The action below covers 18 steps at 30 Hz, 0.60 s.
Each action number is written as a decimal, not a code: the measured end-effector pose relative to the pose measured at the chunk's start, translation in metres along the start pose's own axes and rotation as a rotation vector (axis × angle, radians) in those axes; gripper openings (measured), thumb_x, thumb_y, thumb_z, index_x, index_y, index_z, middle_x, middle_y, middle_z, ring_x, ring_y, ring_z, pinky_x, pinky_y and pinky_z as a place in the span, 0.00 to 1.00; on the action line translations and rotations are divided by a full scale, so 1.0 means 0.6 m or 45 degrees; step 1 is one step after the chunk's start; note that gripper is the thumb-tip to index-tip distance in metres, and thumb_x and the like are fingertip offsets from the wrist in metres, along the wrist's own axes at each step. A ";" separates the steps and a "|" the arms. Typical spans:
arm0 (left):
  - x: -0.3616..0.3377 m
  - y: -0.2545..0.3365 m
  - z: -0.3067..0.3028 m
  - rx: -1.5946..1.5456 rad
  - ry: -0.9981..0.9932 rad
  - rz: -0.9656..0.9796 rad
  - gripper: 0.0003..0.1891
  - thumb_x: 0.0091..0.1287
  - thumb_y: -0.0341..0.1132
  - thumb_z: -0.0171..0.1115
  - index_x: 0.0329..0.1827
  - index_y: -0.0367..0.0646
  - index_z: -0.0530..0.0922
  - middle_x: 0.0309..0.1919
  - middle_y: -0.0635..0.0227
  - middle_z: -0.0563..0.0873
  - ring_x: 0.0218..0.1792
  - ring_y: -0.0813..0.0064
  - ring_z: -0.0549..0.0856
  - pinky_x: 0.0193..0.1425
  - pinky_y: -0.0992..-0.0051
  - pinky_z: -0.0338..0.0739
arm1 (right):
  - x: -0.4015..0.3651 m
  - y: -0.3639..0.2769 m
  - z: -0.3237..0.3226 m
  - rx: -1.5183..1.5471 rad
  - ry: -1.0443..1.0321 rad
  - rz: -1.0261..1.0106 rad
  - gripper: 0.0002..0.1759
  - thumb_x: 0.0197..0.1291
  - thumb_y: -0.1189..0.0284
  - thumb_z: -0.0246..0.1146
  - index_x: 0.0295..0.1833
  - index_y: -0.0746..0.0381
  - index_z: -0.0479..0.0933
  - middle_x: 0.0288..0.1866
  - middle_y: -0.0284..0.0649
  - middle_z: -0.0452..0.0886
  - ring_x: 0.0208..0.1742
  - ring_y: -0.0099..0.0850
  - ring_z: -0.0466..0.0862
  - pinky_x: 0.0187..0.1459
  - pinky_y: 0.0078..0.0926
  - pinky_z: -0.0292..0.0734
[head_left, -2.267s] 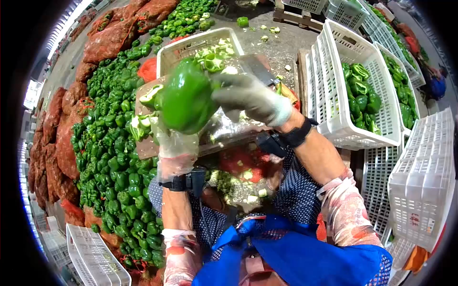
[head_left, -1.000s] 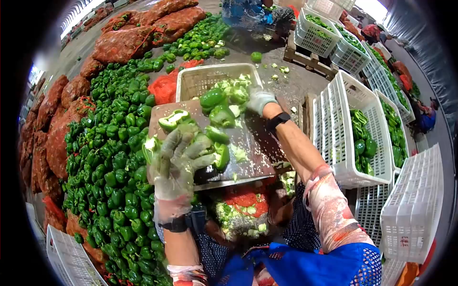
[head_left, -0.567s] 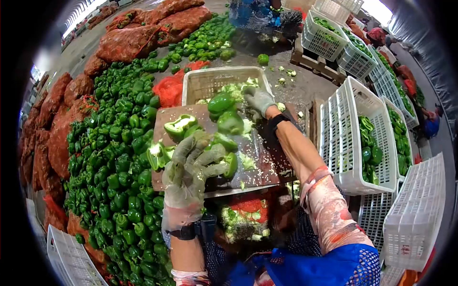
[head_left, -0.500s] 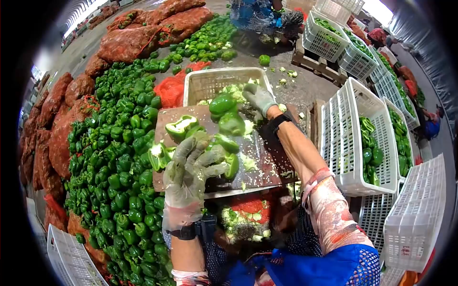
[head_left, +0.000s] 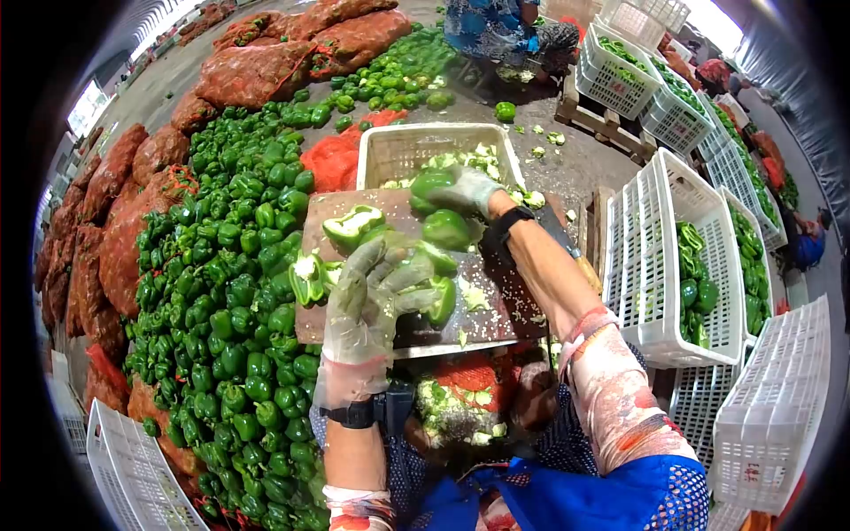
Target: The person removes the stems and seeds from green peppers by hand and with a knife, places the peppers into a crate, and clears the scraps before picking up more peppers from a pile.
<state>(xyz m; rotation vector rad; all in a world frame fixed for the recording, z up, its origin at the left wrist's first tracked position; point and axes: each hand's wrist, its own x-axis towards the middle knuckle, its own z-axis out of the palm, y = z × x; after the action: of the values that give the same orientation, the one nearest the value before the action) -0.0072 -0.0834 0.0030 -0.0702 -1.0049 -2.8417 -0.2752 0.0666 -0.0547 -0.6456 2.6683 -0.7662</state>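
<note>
A brown cutting board (head_left: 376,200), scattered with seeds, lies across my front. My left hand (head_left: 363,292), in a translucent glove, is open on the board, fingers spread beside cut green pepper pieces (head_left: 442,299). Another pepper half (head_left: 352,227), its pale core showing, sits beyond those fingertips. At the board's far side, my gloved right hand (head_left: 476,190) grips a green bell pepper (head_left: 430,187); its fingertips are partly hidden. A second pepper (head_left: 446,229) rests just nearer. To the right of my right wrist lies a knife with a wooden handle (head_left: 588,273).
Behind the board stands a white crate (head_left: 376,146) holding pale cores. Heaped green peppers (head_left: 239,301) cover the floor at left, with red mesh sacks (head_left: 257,78) beyond. White crates (head_left: 633,257) of peppers line the right. Another person (head_left: 482,31) sits at the back.
My right hand has come back from over the crate's cores onto the far pepper. My left hand stays spread by the cut pieces. The whole view has shifted slightly.
</note>
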 end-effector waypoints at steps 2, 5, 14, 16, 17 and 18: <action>0.000 0.002 -0.003 0.030 -0.019 0.004 0.35 0.67 0.50 0.61 0.69 0.36 0.63 0.59 0.51 0.74 0.56 0.53 0.79 0.54 0.53 0.82 | -0.013 0.018 -0.008 0.124 -0.020 0.127 0.49 0.44 0.38 0.66 0.61 0.68 0.73 0.55 0.56 0.80 0.56 0.47 0.81 0.57 0.36 0.74; 0.003 0.007 -0.001 0.074 0.019 -0.020 0.37 0.66 0.53 0.61 0.69 0.35 0.63 0.59 0.52 0.73 0.56 0.54 0.79 0.53 0.55 0.82 | -0.030 0.078 0.003 0.508 0.143 0.206 0.34 0.55 0.49 0.64 0.57 0.66 0.77 0.50 0.49 0.83 0.49 0.40 0.82 0.49 0.32 0.76; 0.034 -0.041 0.007 0.084 0.067 -0.063 0.41 0.60 0.52 0.69 0.70 0.41 0.61 0.55 0.61 0.74 0.55 0.59 0.78 0.55 0.52 0.81 | -0.232 -0.066 -0.089 1.191 0.075 -0.022 0.27 0.63 0.53 0.62 0.55 0.66 0.75 0.36 0.38 0.79 0.36 0.26 0.78 0.39 0.22 0.73; 0.042 -0.039 0.018 0.136 -0.105 -0.031 0.41 0.60 0.53 0.69 0.71 0.42 0.61 0.57 0.63 0.75 0.58 0.63 0.77 0.56 0.54 0.80 | -0.274 -0.086 -0.076 1.193 -0.067 -0.106 0.29 0.64 0.54 0.60 0.59 0.68 0.73 0.49 0.44 0.81 0.49 0.31 0.79 0.51 0.25 0.74; 0.039 -0.038 0.021 0.154 -0.056 -0.032 0.37 0.64 0.54 0.64 0.69 0.42 0.65 0.58 0.64 0.76 0.58 0.66 0.78 0.57 0.58 0.80 | -0.286 -0.084 -0.059 1.113 -0.082 -0.213 0.28 0.66 0.55 0.58 0.60 0.68 0.72 0.51 0.44 0.80 0.51 0.32 0.79 0.54 0.25 0.73; 0.044 -0.038 0.019 0.182 -0.014 -0.035 0.35 0.66 0.54 0.61 0.69 0.41 0.65 0.59 0.63 0.76 0.59 0.68 0.76 0.58 0.63 0.78 | -0.307 -0.096 -0.058 0.747 0.024 -0.390 0.26 0.69 0.57 0.54 0.61 0.67 0.73 0.54 0.44 0.79 0.53 0.32 0.78 0.57 0.24 0.71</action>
<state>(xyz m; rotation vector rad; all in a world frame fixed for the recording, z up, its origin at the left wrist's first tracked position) -0.0364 -0.0612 -0.0001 -0.0582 -1.2173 -2.7864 -0.1114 0.1285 0.0337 -0.8806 2.1999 -1.5551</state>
